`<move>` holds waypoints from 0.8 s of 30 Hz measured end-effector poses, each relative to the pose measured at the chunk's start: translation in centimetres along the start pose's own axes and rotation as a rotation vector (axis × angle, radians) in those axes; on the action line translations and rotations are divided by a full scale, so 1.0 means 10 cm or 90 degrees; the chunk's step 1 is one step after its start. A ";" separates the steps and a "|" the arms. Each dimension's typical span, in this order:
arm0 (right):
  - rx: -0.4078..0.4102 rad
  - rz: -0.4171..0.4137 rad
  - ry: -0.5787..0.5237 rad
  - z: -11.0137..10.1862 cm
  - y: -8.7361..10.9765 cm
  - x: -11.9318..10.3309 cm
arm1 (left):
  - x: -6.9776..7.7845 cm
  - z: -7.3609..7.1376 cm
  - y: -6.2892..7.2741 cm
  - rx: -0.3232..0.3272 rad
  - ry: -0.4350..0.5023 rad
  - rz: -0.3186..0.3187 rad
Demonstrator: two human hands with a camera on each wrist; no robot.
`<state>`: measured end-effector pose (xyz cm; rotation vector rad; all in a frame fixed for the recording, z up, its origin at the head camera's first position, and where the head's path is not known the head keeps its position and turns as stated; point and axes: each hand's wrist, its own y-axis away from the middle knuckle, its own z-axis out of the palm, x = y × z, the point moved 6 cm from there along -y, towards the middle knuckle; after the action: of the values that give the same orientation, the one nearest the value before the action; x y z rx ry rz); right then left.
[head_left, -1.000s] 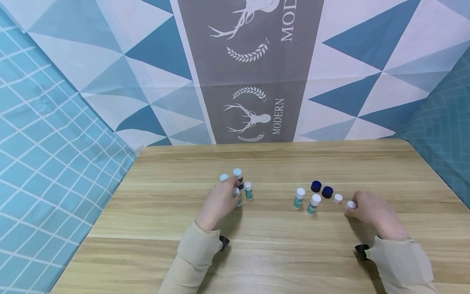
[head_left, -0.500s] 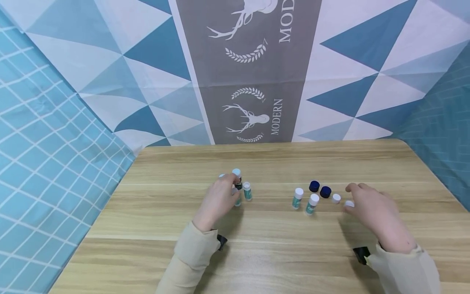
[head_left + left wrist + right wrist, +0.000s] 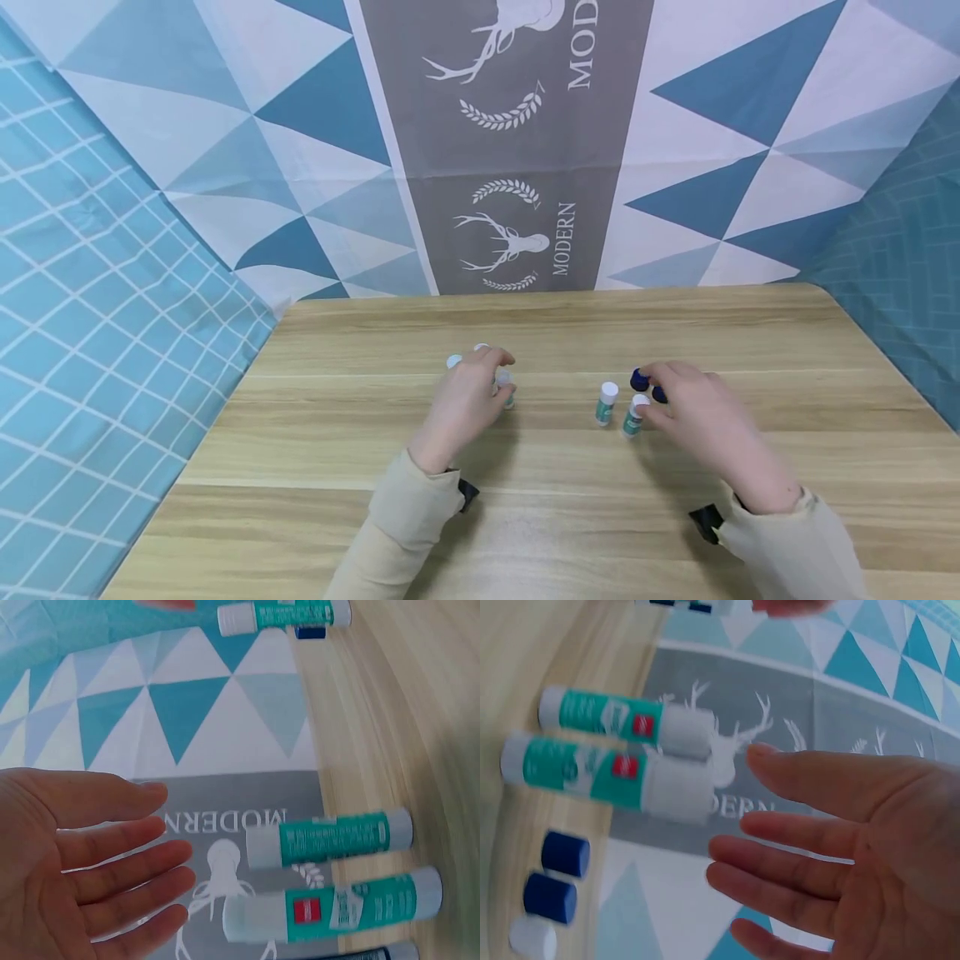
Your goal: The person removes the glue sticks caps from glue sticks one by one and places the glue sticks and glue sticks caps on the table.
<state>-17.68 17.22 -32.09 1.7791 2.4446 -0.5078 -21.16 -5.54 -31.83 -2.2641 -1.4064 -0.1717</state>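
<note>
My left hand [image 3: 465,408] is over the left cluster of glue sticks, fingers extended and holding nothing. In the left wrist view, two glue sticks [image 3: 330,840] with green labels and white caps stand beyond the fingertips, and part of a dark-labelled tube [image 3: 375,954] shows at the bottom. My right hand [image 3: 693,417] is beside the right pair of glue sticks [image 3: 633,417], its thumb overlapping the nearer one's cap in the head view. In the right wrist view that hand is empty, fingers spread, apart from both upright glue sticks [image 3: 592,769].
Two loose dark blue caps [image 3: 550,898] and a white cap [image 3: 532,939] lie beside the right pair; the right hand partly covers this row in the head view. Another white top [image 3: 454,361] shows behind the left hand. The wooden table [image 3: 555,517] meets a patterned cloth backdrop [image 3: 517,150].
My right hand has let go of a white cap and moved left, over the cap row to the right glue sticks. My left hand has come off a glue stick and shifted slightly right.
</note>
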 end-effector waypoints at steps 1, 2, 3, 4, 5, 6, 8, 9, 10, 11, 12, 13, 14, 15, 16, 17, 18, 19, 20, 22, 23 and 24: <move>0.006 -0.010 -0.001 0.02 -0.02 -0.04 | 0.03 0.02 0.00 -0.001 0.005 0.008; 0.012 -0.020 0.000 0.04 -0.04 -0.07 | 0.06 0.04 0.00 -0.001 0.001 0.017; 0.018 -0.029 0.001 0.06 -0.05 -0.11 | 0.09 0.07 0.00 -0.004 0.002 0.024; 0.025 -0.039 0.002 0.08 -0.07 -0.14 | 0.13 0.11 0.00 -0.010 0.003 0.031; 0.034 -0.047 0.007 0.09 -0.08 -0.17 | 0.17 0.15 0.00 -0.017 0.004 0.040; 0.041 -0.053 0.010 0.10 -0.09 -0.20 | 0.20 0.19 0.00 -0.026 0.004 0.045; 0.050 -0.060 0.018 0.13 -0.11 -0.25 | 0.27 0.27 0.00 -0.040 0.003 0.053; 0.050 -0.058 0.019 0.15 -0.12 -0.26 | 0.30 0.31 0.01 -0.045 0.006 0.054; 0.047 -0.056 0.021 0.17 -0.13 -0.27 | 0.33 0.35 0.00 -0.048 0.009 0.055; 0.044 -0.052 0.022 0.18 -0.14 -0.28 | 0.35 0.38 0.00 -0.052 0.014 0.054; 0.037 -0.046 0.023 0.21 -0.15 -0.28 | 0.36 0.42 0.00 -0.056 0.023 0.050; 0.030 -0.040 0.023 0.23 -0.15 -0.27 | 0.37 0.46 -0.01 -0.060 0.031 0.045; 0.023 -0.034 0.021 0.25 -0.15 -0.27 | 0.38 0.50 -0.01 -0.064 0.040 0.040; 0.018 -0.027 0.019 0.26 -0.15 -0.26 | 0.39 0.54 -0.01 -0.072 0.051 0.034; 0.015 -0.023 0.019 0.28 -0.15 -0.25 | 0.39 0.59 -0.02 -0.079 0.060 0.029; 0.013 -0.018 0.018 0.29 -0.15 -0.24 | 0.40 0.63 -0.03 -0.086 0.066 0.024; 0.013 -0.014 0.018 0.30 -0.14 -0.23 | 0.41 0.67 -0.04 -0.091 0.070 0.021; 0.015 -0.011 0.017 0.31 -0.14 -0.22 | 0.42 0.71 -0.05 -0.096 0.068 0.022; 0.018 -0.008 0.017 0.32 -0.13 -0.21 | 0.44 0.74 -0.06 -0.100 0.067 0.024; 0.025 -0.006 0.018 0.33 -0.12 -0.20 | 0.47 0.81 -0.09 -0.104 0.060 0.031; 0.029 -0.007 0.018 0.33 -0.12 -0.20 | 0.48 0.84 -0.11 -0.104 0.058 0.033; 0.034 -0.008 0.019 0.33 -0.12 -0.20 | 0.50 0.87 -0.12 -0.106 0.056 0.035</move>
<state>-18.57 14.03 -34.45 1.8049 2.4868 -0.5577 -21.06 2.86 -37.38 -2.3939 -1.3271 -0.3791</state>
